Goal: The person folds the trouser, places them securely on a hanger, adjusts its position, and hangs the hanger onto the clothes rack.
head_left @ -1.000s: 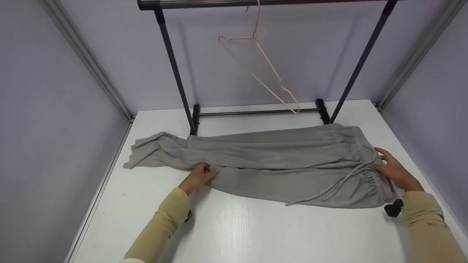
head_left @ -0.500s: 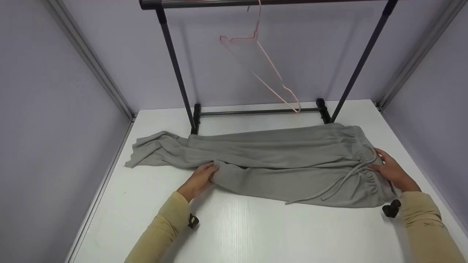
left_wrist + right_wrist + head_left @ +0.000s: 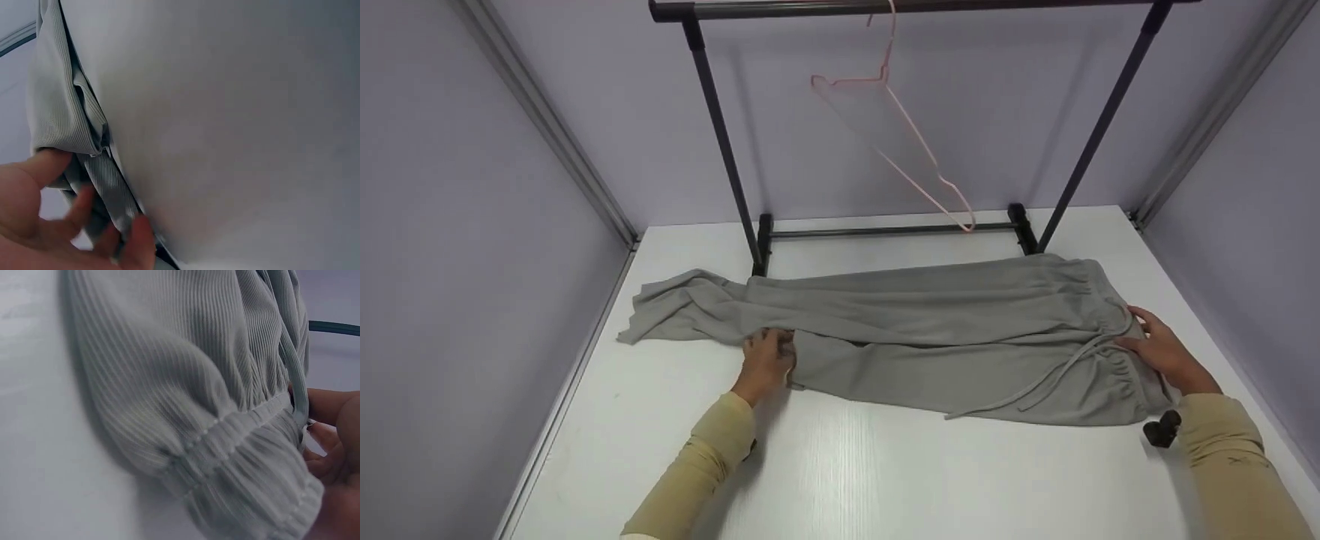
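Grey ribbed drawstring pants lie sideways across the white table, waistband to the right. The far leg stretches left in creases. The near leg ends shorter, beside my left hand. In the left wrist view, the left thumb is at the edge of one grey fabric layer, while the spread, slightly blurred fingers touch fabric below. My right hand pinches the waistband near the drawstring; its fingertips are partly hidden by cloth.
Behind the pants stands a black garment rack, its feet on the white table. From its top bar hangs a pink wire hanger. Pale panels enclose the table at the left, back and right.
The left hand lifted the near leg's end slightly half a second ago; now that end lies lower and the hand has shifted a little left, toward the far leg. The right hand stays at the waistband.
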`<control>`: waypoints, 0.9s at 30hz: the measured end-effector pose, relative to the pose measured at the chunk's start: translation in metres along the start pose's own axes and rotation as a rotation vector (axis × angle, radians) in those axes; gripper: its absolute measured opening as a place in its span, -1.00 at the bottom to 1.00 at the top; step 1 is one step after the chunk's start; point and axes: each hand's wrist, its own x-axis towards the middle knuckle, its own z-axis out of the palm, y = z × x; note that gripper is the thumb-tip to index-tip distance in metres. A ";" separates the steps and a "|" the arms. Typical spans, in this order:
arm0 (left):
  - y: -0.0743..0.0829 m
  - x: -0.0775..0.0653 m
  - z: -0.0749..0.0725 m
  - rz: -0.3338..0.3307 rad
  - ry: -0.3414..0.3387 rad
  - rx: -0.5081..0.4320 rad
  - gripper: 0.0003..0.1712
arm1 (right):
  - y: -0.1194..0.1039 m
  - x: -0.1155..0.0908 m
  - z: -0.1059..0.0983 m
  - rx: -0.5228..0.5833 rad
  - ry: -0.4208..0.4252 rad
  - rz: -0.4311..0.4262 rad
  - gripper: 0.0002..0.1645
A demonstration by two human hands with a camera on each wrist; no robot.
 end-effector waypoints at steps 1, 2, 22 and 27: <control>0.001 0.001 -0.001 -0.017 0.021 0.029 -0.57 | 0.001 0.000 0.000 -0.007 0.002 0.004 -0.02; 0.001 0.001 -0.001 -0.026 0.040 0.068 -0.57 | 0.001 -0.001 0.000 -0.015 0.003 0.011 -0.01; 0.002 -0.005 -0.060 -0.066 0.018 -0.569 -0.80 | -0.003 -0.009 0.001 -0.027 0.172 0.067 -0.10; -0.004 -0.016 -0.079 -0.136 0.085 -0.671 -0.86 | -0.007 -0.007 0.000 -0.008 0.200 0.091 -0.15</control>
